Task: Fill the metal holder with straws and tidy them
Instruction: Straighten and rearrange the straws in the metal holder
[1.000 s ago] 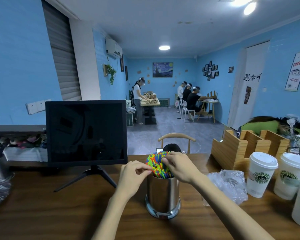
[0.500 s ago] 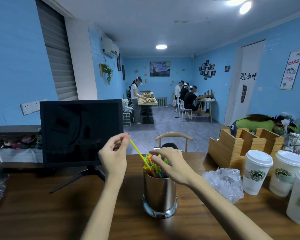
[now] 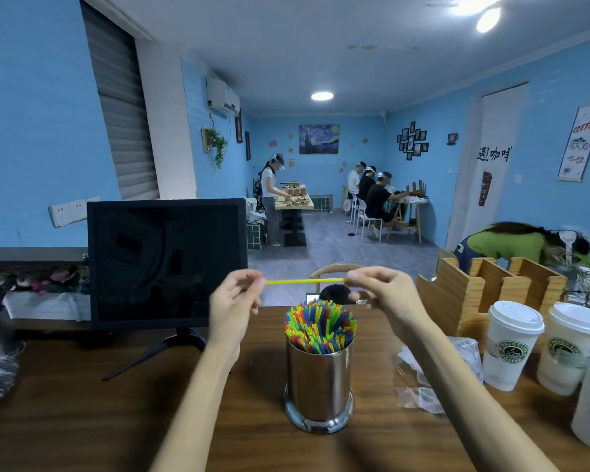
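Metal holder (image 3: 319, 383) mid-surface, packed w/ straws (image 3: 320, 327). I've one yellow straw (image 3: 305, 281) pinched level betw left hand (image 3: 234, 303) & right hand (image 3: 387, 294) above it. Left: reinsert, tidy tops.

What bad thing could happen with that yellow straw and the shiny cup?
The metal cup looks packed with straws, so pushing the yellow straw in might bend it or pop others out. Both hands pinch its ends, leaving the cup unheld; a hard push could tip it.
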The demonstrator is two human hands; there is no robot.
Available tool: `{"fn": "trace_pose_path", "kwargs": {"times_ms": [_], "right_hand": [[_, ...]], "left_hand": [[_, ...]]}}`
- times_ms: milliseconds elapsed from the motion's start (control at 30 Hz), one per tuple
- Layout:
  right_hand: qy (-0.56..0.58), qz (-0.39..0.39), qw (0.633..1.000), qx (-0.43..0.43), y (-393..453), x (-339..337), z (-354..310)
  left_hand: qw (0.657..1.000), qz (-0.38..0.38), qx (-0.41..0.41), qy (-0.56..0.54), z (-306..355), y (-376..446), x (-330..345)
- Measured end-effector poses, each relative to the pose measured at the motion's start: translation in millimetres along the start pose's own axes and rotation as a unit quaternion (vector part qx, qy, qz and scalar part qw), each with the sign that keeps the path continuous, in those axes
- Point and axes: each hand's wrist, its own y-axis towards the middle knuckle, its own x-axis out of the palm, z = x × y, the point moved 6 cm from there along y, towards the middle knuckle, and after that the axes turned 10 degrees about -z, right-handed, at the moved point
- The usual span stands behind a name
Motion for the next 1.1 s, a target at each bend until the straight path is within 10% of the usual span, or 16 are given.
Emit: {"fn": "trace_pose_path", "kwargs": {"times_ms": [133, 267, 667, 1100], "right_hand": [[0.052, 0.094, 0.993, -0.051, 6, -25, -7], [-0.164, 0.148, 0.965, -0.143, 7, -31, -14], [-0.449, -0.083, 0.888, -0.052, 15, 28, 50], [-0.476, -0.078, 0.874, -0.058, 15, 31, 61]], "left_hand": [[0.966, -0.171, -0.052, 0.186, -30, -5, 22], [0.935, -0.118, -0.111, 0.316, -45, -12, 18], [0.932, -0.062, -0.18, 0.307, -51, -17, 15], [0.929, -0.087, -0.173, 0.314, -47, -13, 24]]}}
